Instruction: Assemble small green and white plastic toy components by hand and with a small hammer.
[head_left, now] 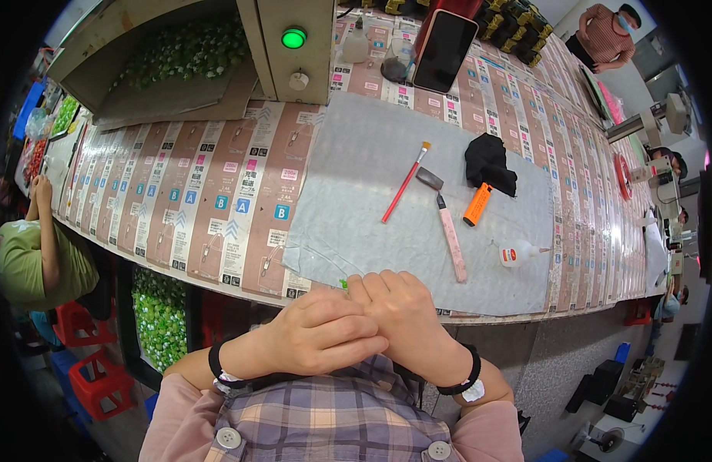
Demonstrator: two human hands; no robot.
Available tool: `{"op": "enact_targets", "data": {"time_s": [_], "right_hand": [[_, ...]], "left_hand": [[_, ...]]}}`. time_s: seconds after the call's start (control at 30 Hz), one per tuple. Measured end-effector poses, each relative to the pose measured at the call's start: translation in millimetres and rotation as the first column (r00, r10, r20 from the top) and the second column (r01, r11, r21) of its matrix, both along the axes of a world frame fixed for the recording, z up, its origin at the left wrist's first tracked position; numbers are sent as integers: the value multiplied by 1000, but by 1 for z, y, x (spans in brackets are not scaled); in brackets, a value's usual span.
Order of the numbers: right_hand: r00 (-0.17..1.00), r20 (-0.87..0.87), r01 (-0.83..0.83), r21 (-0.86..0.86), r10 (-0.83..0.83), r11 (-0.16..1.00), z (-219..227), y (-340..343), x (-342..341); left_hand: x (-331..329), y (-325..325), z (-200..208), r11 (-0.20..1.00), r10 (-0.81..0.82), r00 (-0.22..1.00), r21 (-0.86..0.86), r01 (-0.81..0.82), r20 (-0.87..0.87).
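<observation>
My left hand and my right hand meet at the near edge of the grey sheet, fingers curled and pressed together. A tiny green piece shows just beyond the fingertips; whether it is held or lies on the sheet I cannot tell, and anything between the fingers is hidden. Farther up the sheet lie a red-handled brush, a pink-handled tool with a dark flat head, an orange-handled tool, a black cloth and a small white nozzle bottle.
A box-like machine with a lit green lamp stands back left, green pieces heaped inside. Behind the sheet are a phone and a clear bottle. Below the table edge sits a bin of green pieces. A co-worker sits left.
</observation>
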State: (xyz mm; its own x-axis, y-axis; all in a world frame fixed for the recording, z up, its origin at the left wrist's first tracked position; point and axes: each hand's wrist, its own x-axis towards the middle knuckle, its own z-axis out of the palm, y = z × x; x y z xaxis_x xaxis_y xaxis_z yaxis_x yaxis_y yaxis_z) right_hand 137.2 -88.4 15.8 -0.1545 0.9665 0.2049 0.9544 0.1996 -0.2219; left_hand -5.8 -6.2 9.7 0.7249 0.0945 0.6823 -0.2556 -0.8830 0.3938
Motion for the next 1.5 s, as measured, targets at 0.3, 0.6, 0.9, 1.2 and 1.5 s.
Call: {"op": "enact_targets", "data": {"time_s": [0.3,0.6,0.9,1.2,1.5], "right_hand": [[1000,-12,1,13,-1,1000,-1,1,0],[1000,-17,-1,15,1,1000,0,2,-1],[1000,-22,-10,4,10,1000,2,2,-1],[1000,-27,-8,-14,7,1000,2,1,-2],[999,-50,-1,5,1,1000,-6,0,-1]], "left_hand": [[1,2,-3,1000,-22,1000,2,22,22],[-1,0,-7,1000,12,998,11,-13,55],[-2,0,-9,999,35,996,29,-38,76],[-3,-1,-11,999,38,995,32,-41,92],[-2,0,-6,1000,1,999,5,-1,39]]}}
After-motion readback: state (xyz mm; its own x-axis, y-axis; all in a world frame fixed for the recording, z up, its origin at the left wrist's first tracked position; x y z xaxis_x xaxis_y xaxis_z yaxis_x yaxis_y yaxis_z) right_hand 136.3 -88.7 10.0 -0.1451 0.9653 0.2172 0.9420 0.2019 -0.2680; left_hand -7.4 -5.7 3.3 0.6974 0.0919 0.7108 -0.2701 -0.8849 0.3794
